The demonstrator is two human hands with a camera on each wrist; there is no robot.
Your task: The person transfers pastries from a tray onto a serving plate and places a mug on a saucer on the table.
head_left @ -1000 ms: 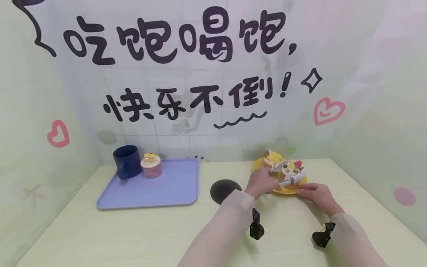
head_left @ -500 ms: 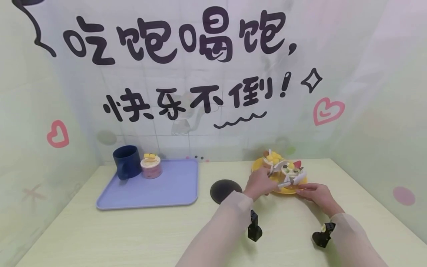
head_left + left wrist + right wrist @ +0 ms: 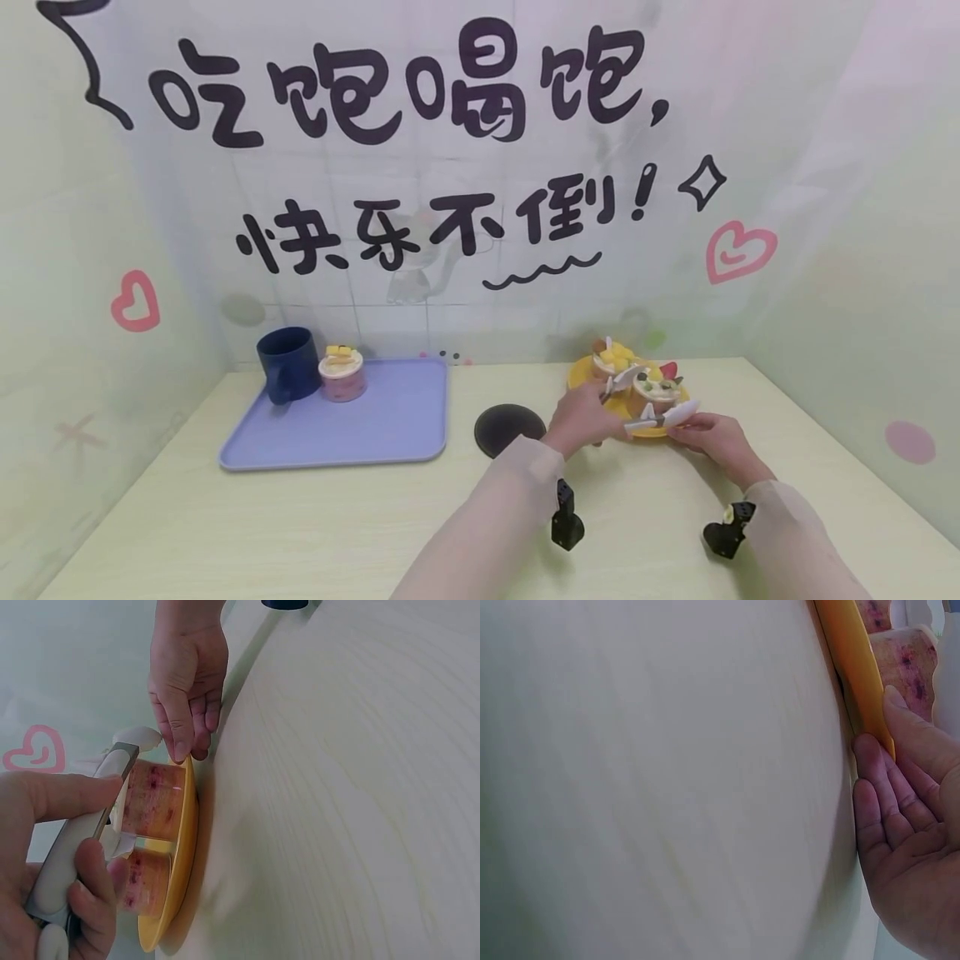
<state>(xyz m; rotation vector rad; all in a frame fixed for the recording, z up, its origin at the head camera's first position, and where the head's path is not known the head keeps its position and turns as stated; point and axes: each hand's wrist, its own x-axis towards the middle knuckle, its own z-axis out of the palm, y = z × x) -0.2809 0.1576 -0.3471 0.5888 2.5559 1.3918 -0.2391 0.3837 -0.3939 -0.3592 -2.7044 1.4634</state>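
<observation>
In the head view, my left hand grips white-and-metal tongs, their jaws spread on either side of the front fruit-topped dessert cup. A second dessert cup with yellow fruit stands behind it. Both cups sit on a yellow plate. My right hand pinches the plate's near right rim, thumb above and fingers beneath, as the right wrist view shows. Pink-flecked sides of the cups appear in the left wrist view, where the tongs lie between thumb and fingers.
At the left lies a lilac tray bearing a dark blue mug and a pink dessert cup. A round black coaster rests on the table, close to my left forearm. Printed curtain walls stand behind and at both sides.
The tongs' jaws have spread wider, the near one shifting toward me and away from the front dessert cup. My left hand has drawn back slightly; my right hand stays at the plate rim.
</observation>
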